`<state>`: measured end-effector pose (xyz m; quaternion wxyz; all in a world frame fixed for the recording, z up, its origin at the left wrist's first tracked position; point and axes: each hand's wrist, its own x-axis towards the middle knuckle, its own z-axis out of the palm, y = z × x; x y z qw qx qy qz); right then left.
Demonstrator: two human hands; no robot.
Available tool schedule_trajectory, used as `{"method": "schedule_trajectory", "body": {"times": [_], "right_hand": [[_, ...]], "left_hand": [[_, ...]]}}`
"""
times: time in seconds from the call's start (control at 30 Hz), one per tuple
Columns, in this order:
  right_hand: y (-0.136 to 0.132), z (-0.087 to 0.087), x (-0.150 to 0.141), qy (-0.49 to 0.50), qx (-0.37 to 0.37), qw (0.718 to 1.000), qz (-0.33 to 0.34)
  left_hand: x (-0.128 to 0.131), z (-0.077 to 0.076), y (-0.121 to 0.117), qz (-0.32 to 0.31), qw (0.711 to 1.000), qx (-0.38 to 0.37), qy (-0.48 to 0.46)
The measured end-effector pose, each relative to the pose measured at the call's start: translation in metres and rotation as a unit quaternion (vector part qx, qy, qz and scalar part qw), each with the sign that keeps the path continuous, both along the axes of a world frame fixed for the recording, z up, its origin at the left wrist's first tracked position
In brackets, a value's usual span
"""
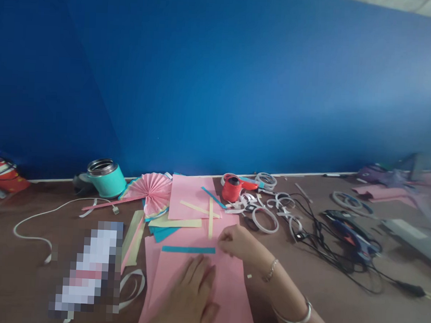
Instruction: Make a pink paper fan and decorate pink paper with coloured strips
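Note:
My left hand (190, 295) lies flat with stretched fingers on a sheet of pink paper (230, 287). Just beyond its fingertips, a narrow blue paper strip (188, 249) lies across the sheet. Near the strip's right end is my right hand (238, 242), its fingers curled together; whatever may be between them is hidden. Farther back, cream paper strips (176, 223) and a thin blue strip (213, 197) rest on and around another pink sheet (188, 189). A pleated pink paper fan (152, 192) sits to the left of that sheet.
At the back left stands a turquoise mug (108, 177) with a white cable (31, 237) before it. A blurred-out object (89, 265) lies at the left. To the right are a red tape dispenser (232, 189), tape rings (266, 219), black cords (317, 244) and a glue gun (352, 236).

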<state>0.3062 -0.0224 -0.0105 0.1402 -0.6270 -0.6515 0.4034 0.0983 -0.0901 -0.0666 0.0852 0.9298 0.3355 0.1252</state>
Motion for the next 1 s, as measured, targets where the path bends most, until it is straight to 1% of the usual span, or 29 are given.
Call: {"method": "schedule_trajectory", "body": {"times": [0.1,0.17,0.23,0.27,0.33,0.43,0.5,0.57,0.67,0.73,0.83,1.0], "right_hand": [[-0.005,0.0,-0.003,-0.085,0.103,0.99,0.045],[-0.008,0.001,-0.006,-0.123,0.129,0.981,0.077],[-0.009,0.002,-0.008,-0.139,0.144,0.975,0.099],[-0.009,0.003,-0.009,-0.132,0.144,0.975,0.108],[-0.008,0.004,-0.01,-0.088,0.127,0.982,0.111],[-0.006,0.005,-0.01,0.0,0.069,0.993,0.094],[-0.005,0.004,-0.01,0.043,0.043,0.994,0.086],[-0.003,0.003,-0.009,0.082,0.024,0.992,0.089],[-0.002,0.0,-0.01,0.139,-0.026,0.987,0.082],[-0.001,-0.002,-0.01,0.17,-0.066,0.981,0.073],[0.0,-0.003,-0.009,0.201,-0.095,0.972,0.074],[0.003,-0.004,-0.007,0.235,-0.105,0.963,0.08]], "left_hand": [[0.0,0.003,-0.001,0.014,0.999,-0.03,-0.022],[0.0,0.008,-0.001,0.024,0.998,-0.048,-0.036],[-0.001,0.016,0.001,0.04,0.996,-0.061,-0.056],[-0.002,0.021,0.002,0.052,0.994,-0.065,-0.069],[-0.005,0.033,0.008,0.088,0.989,-0.065,-0.097],[-0.006,0.053,0.024,0.139,0.98,-0.063,-0.131],[-0.004,0.064,0.036,0.148,0.973,-0.091,-0.152],[0.001,0.07,0.048,0.14,0.964,-0.145,-0.171],[0.007,0.068,0.058,0.136,0.947,-0.229,-0.178],[0.009,0.064,0.06,0.14,0.939,-0.261,-0.175],[0.01,0.058,0.06,0.137,0.933,-0.276,-0.185],[0.007,0.053,0.058,0.113,0.93,-0.273,-0.219]]}}
